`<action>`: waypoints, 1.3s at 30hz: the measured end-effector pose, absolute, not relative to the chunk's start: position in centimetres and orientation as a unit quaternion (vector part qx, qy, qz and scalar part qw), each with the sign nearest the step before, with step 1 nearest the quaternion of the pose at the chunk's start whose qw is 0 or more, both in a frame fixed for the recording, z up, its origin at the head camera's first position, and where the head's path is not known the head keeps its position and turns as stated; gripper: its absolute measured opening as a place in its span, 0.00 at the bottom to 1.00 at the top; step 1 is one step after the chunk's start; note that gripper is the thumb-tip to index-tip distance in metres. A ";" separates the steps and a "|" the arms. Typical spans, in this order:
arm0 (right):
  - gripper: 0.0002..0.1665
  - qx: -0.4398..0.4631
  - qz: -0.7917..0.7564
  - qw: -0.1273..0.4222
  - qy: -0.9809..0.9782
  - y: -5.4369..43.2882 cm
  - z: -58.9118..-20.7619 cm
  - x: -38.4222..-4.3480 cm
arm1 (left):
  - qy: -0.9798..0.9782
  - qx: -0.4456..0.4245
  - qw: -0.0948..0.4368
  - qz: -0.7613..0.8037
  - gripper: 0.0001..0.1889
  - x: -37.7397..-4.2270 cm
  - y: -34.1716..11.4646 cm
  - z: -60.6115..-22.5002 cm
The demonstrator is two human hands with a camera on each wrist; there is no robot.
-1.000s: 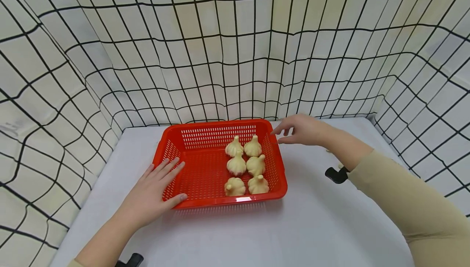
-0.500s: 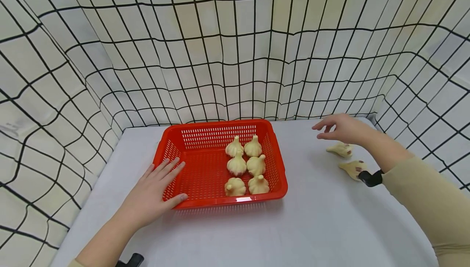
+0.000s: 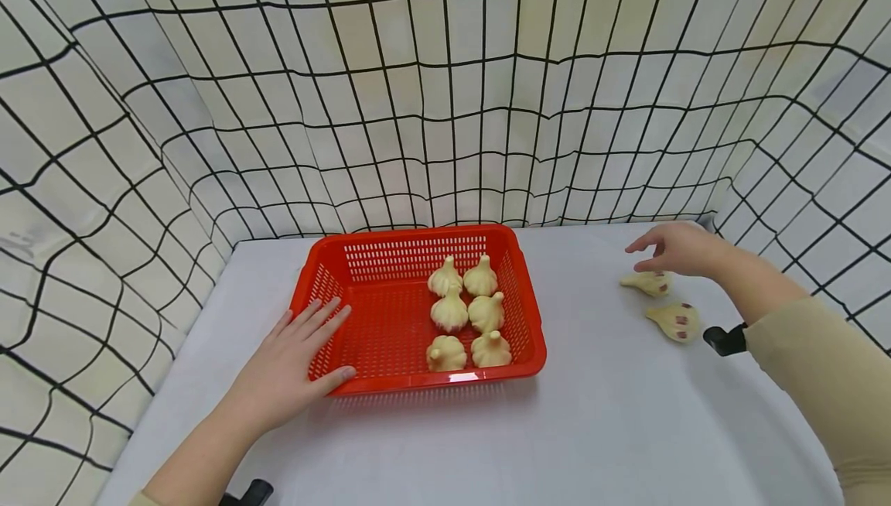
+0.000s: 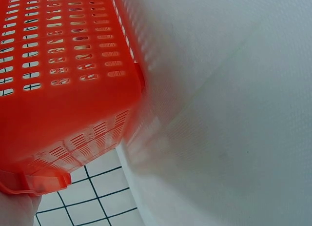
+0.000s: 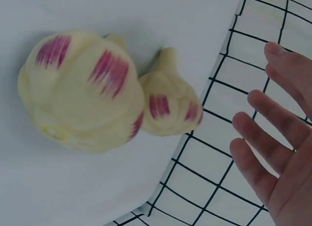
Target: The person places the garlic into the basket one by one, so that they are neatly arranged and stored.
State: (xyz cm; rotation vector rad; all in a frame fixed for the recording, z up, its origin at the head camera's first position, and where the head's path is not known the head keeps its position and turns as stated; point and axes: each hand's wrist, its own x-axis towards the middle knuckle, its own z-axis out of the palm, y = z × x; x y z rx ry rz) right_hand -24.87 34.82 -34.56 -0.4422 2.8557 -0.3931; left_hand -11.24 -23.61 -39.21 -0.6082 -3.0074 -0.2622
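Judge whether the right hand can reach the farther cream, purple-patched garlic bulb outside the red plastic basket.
Probably yes: the empty right hand is close to that garlic bulb, with nothing visible between them.

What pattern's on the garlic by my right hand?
Both garlic bulbs are cream with purplish-pink patches; clearest in the right wrist view.

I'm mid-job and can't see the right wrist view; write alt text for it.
Right hand at the right edge, fingers apart and holding nothing, not touching the two pale garlic bulbs with purple patches on a white surface. The nearer bulb looks larger and partly hides the farther one; black netting shows behind the hand.
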 end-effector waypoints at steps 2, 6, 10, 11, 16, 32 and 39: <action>0.24 -0.143 -0.121 0.125 0.974 35.2 -35.1 -25.2 | -0.976 -0.198 0.032 -0.085 0.46 -11.2 -23.6 -39.2; 0.24 -0.140 -0.096 0.144 0.975 35.8 -36.2 -25.5 | -0.976 -0.198 0.033 -0.088 0.46 -11.2 -23.6 -39.2; 0.25 -0.132 -0.097 0.149 0.975 36.2 -37.0 -25.8 | -0.976 -0.198 0.031 -0.087 0.46 -11.2 -23.7 -39.2; 0.25 -0.128 -0.098 0.151 0.975 36.3 -37.2 -25.8 | -0.976 -0.198 0.032 -0.086 0.46 -11.2 -23.7 -39.2; 0.31 -0.112 -0.096 0.172 0.974 36.5 -38.0 -25.8 | -0.975 -0.201 0.034 -0.087 0.46 -11.1 -23.7 -39.1; 0.28 -0.122 -0.112 0.176 0.970 36.4 -38.6 -25.6 | -0.976 -0.198 0.027 -0.086 0.46 -11.1 -23.6 -39.0; 0.27 -0.147 -0.141 0.144 0.968 35.9 -38.9 -25.3 | -0.976 -0.198 0.030 -0.086 0.46 -11.1 -23.6 -39.0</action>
